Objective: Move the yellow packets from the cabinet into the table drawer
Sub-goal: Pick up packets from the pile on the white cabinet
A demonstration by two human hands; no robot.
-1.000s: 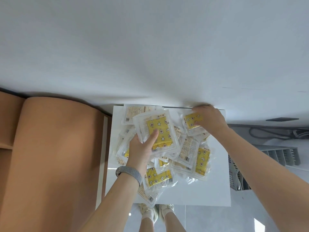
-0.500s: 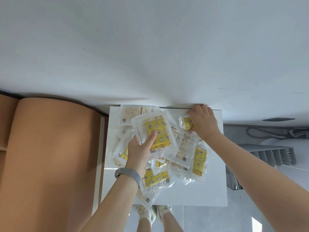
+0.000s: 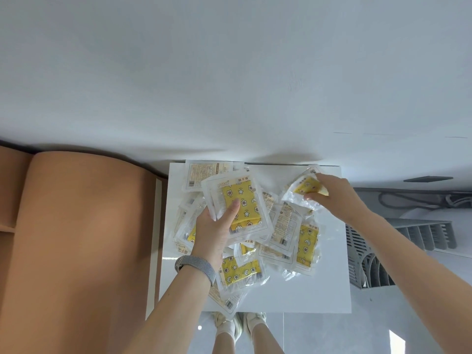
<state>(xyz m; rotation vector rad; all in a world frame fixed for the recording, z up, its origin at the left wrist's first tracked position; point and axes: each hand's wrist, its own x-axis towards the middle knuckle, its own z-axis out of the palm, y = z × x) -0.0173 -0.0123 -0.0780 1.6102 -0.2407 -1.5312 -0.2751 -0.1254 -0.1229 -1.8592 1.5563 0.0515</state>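
- The left hand (image 3: 213, 232) has its grip on a flat yellow packet (image 3: 238, 208), thumb laid across its face, above the pile.
- The right hand (image 3: 329, 195) pinches a crumpled yellow packet (image 3: 302, 189) near the drawer's far right corner.
- The other yellow packets (image 3: 304, 245) lie heaped in the white table drawer (image 3: 329, 277), under the white surface (image 3: 229, 72).
- A brown chair (image 3: 76, 238) stands just left.
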